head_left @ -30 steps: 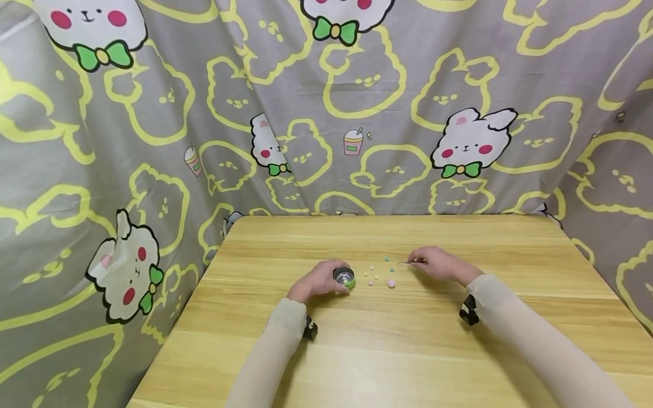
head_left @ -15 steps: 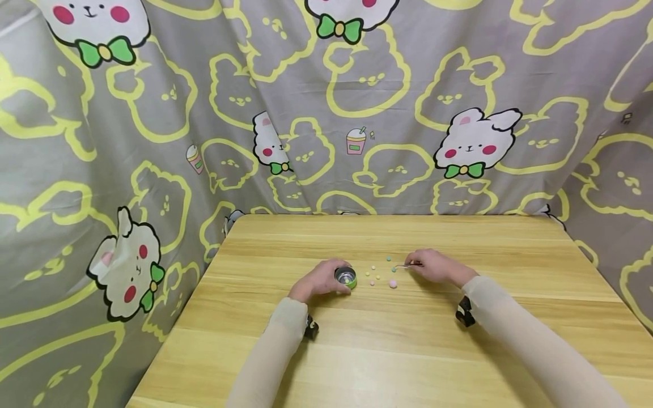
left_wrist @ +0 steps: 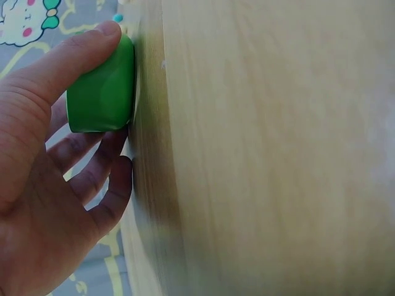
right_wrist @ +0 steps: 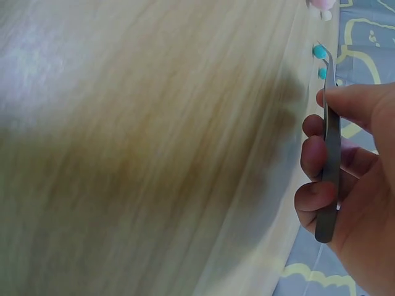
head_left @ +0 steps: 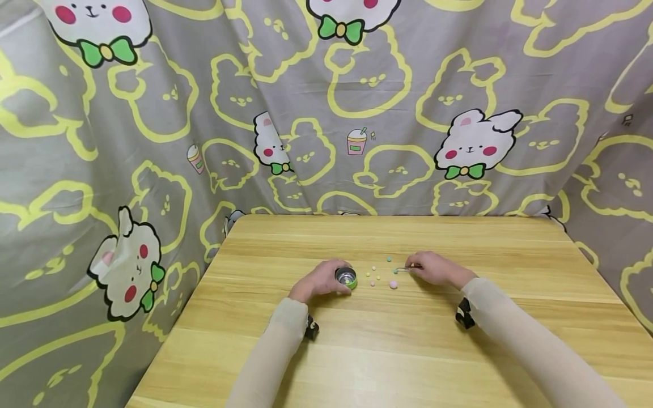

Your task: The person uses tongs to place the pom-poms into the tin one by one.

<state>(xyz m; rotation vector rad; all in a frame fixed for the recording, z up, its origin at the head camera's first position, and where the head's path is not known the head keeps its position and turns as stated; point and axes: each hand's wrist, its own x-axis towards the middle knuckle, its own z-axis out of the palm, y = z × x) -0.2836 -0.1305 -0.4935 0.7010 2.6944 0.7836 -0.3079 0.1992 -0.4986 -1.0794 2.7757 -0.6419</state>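
My left hand (head_left: 322,277) grips a small green bowl (left_wrist: 102,92) with a metal inside, thumb on one side and fingers round the other. It stands on the table, and a small yellowish bead lies in it. In my right hand (head_left: 432,267) is a pair of dark tweezers (right_wrist: 332,160) with bent tips, pinched between thumb and fingers. The tweezer tips are at a teal bead (right_wrist: 319,52); whether they clasp it I cannot tell. A second teal bead (head_left: 389,259) lies just beyond. Between the hands are several small yellow, white and pink beads and a larger pink bead (head_left: 393,284).
The wooden table (head_left: 357,351) reaches back to a grey patterned curtain (head_left: 316,85), which hangs behind it and along both sides. Each wrist carries a small black camera, such as the right wrist camera (head_left: 464,313).
My right hand has shifted slightly, bringing the tweezer tips from beside the nearer teal bead onto it. The left hand keeps its grip on the bowl; the head view has shifted slightly.
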